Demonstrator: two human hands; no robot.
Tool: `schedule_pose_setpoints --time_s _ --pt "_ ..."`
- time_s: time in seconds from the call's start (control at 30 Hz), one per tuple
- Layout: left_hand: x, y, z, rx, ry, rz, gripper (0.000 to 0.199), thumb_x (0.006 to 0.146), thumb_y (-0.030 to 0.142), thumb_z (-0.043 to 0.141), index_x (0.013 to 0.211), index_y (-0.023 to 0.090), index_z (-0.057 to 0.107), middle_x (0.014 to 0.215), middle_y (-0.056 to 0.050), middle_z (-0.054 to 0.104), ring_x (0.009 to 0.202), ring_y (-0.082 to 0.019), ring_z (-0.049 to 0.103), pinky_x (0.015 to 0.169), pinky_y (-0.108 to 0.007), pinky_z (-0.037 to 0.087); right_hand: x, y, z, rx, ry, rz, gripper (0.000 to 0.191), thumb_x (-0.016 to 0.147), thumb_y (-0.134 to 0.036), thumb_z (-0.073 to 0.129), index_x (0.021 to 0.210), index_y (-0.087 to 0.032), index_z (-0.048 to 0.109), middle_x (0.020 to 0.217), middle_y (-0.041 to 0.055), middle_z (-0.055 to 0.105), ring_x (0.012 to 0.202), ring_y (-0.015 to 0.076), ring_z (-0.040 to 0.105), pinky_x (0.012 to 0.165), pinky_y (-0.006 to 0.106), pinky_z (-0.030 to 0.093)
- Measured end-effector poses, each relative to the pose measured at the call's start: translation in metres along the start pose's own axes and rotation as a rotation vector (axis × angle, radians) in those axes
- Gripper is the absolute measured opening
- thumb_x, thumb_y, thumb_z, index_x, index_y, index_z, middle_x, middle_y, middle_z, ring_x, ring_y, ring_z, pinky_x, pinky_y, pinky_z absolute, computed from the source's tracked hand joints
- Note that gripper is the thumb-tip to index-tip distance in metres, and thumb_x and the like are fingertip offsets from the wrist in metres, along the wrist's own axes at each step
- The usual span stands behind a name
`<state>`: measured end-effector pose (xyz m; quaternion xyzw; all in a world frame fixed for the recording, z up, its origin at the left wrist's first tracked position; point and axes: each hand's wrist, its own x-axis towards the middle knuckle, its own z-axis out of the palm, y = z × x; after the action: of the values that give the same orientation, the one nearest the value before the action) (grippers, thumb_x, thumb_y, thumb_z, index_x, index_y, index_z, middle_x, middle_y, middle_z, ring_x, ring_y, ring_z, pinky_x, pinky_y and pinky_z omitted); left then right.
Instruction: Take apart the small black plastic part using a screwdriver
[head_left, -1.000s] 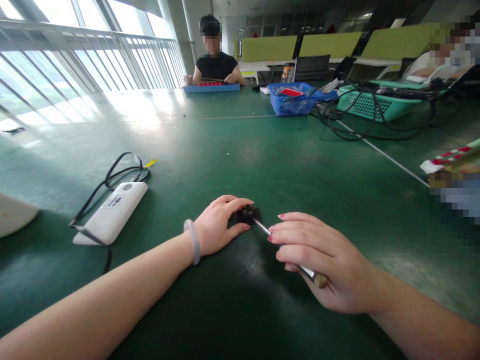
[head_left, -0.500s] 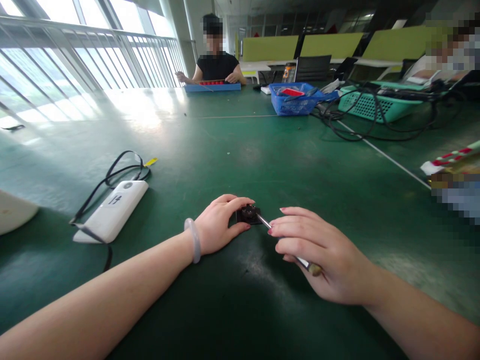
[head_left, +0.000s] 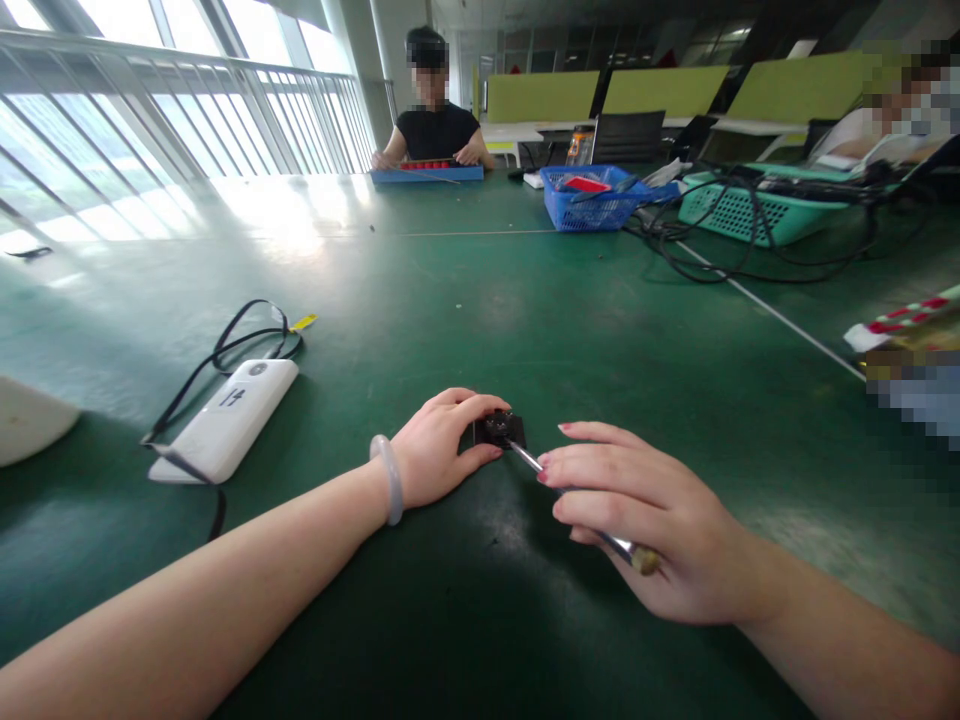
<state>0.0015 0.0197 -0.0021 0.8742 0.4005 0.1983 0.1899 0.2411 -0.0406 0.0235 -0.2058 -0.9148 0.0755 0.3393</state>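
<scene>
On my feed, the left hand [head_left: 433,452] grips the black square-based part [head_left: 501,427] from its left; the right hand [head_left: 664,520] grasps a metal-shafted tool [head_left: 528,458], slanting in from the part's near right.

There on the left, a white device [head_left: 229,422] lies, black cable [head_left: 217,351] looping behind it; farther back, a blue basket [head_left: 587,211] sits near a teal basket [head_left: 724,210] draped with cords [head_left: 651,224]!

The tabletop [head_left: 390,330] looks smooth and half-glossy; at five o'clock the tool [head_left: 528,459] gleams like metal. I see smooth plastic on the device [head_left: 229,418] at nine, latticed plastic on the blue basket [head_left: 590,211] at one.
</scene>
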Motion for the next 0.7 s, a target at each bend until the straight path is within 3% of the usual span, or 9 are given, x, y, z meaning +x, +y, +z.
schedule_pose_setpoints --time_s 0.33,0.53,0.7 --pt "-0.0015 -0.0034 0.0039 -0.006 0.039 -0.021 0.049 0.082 0.032 0.064 0.127 0.019 0.047 0.122 -0.009 0.06 0.111 -0.023 0.056 0.098 -0.038 0.046 -0.0022 0.0035 0.0026 -0.072 0.068 -0.014 0.031 0.074 0.002 0.054 0.1 -0.014 0.062 0.112 0.0116 0.066 0.108 0.0207 0.062 0.105 0.046 0.043" --pt "-0.0007 -0.0046 0.0039 0.016 0.017 0.001 0.049 0.082 0.031 0.065 0.127 0.019 0.05 0.121 -0.008 0.062 0.115 -0.024 0.053 0.102 -0.04 0.043 -0.0012 0.0072 0.0049 -0.151 0.12 0.097 0.03 0.075 0.003 0.055 0.097 -0.016 0.063 0.108 0.0084 0.067 0.107 0.0195 0.062 0.106 0.045 0.044" --pt "0.0007 -0.0031 0.0026 0.012 -0.003 0.001 0.044 0.082 0.029 0.065 0.124 0.022 0.054 0.12 -0.007 0.063 0.114 -0.024 0.053 0.101 -0.04 0.044 0.0012 0.0053 0.0047 -0.14 0.165 0.173 0.022 0.079 -0.005 0.059 0.098 -0.018 0.062 0.099 0.006 0.07 0.099 0.019 0.066 0.104 0.044 0.046"
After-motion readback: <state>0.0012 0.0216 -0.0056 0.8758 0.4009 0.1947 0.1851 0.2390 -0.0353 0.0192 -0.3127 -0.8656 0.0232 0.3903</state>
